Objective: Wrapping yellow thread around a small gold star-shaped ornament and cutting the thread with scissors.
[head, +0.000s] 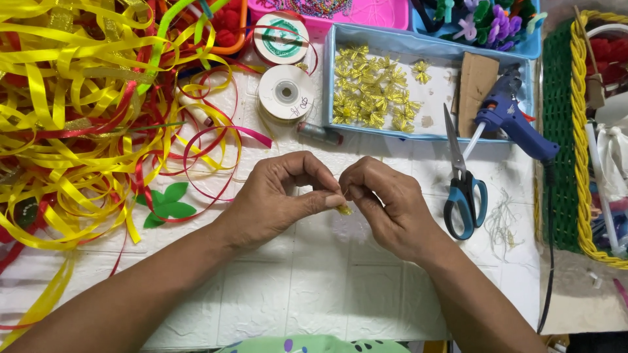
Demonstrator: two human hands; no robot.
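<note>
Hands meeting over the white worktop (314, 287): left hand (278, 196) and right hand (386, 206) both pinching, fingertips closed on a tiny gold ribbon piece (344, 210) between them. Lying just left, green felt leaves (167, 204); just right, blue-handled scissors (463, 189). Crowding the left side, a tangle of yellow and red ribbons (78, 117). Sitting farther back, two ribbon spools (286, 93), a blue tray (327, 72) holding gold bows (373, 95), and a blue glue gun (513, 121).
</note>
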